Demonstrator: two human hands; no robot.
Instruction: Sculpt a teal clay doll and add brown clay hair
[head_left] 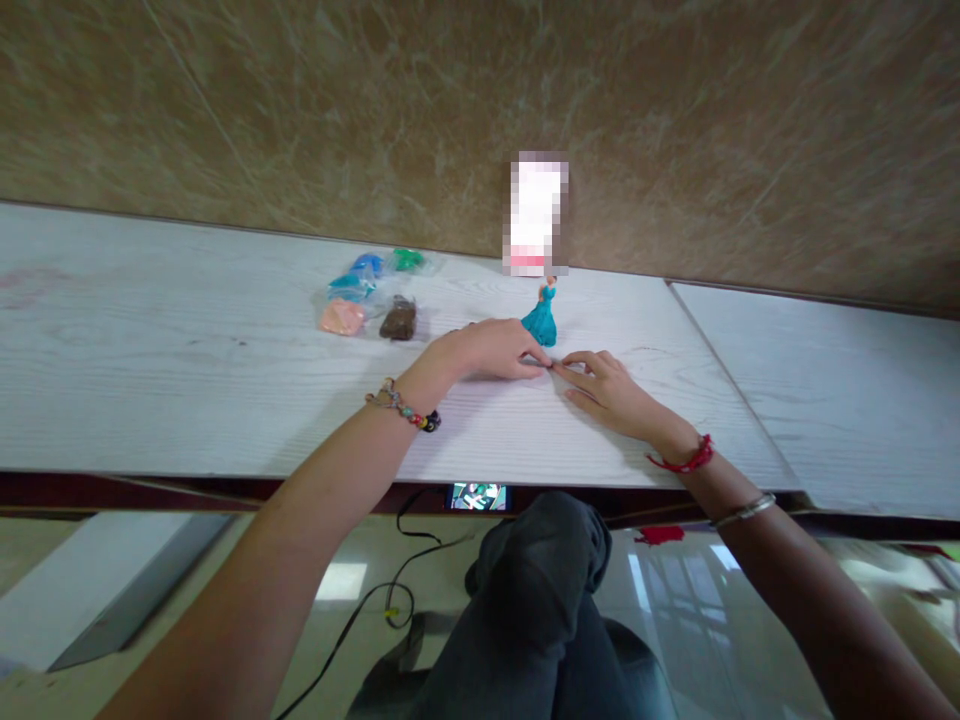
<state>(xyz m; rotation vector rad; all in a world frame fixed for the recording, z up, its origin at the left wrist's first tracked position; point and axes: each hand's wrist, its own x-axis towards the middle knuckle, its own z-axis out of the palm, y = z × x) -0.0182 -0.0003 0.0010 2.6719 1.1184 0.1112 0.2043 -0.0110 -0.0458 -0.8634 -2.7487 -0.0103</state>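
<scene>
- Red cord bracelet [697,455] rings your right wrist, with a silver bangle [750,509] further up; your right hand [607,392] lies palm down, fingers loosely parted.
- Your left hand [501,348] bends down to the table, its fingertips meeting your right index finger; you cannot tell whether they pinch something small. Above it sits your beaded bracelet [412,413].
- Beyond your left wrist lie clear bags of coloured material: brown [400,319] nearest, then peach [343,317], light blue [352,287], darker blue [367,264] and green [409,259]. They stay clear of your fingers.
- Just past your meeting fingertips is the teal-dressed figure [541,325], its hem close beside your left hand; contact is unclear. A pixelated bright panel [536,215] adjoins its head.
- Beneath your hands runs a white wood-grain table [187,380], a seam crossing it to your right, against a brown marbled wall [337,120].
- Below the near edge you have a small lit screen [478,497], a black cable [367,600], your dark trousers [525,590] and a glossy floor [645,610].
</scene>
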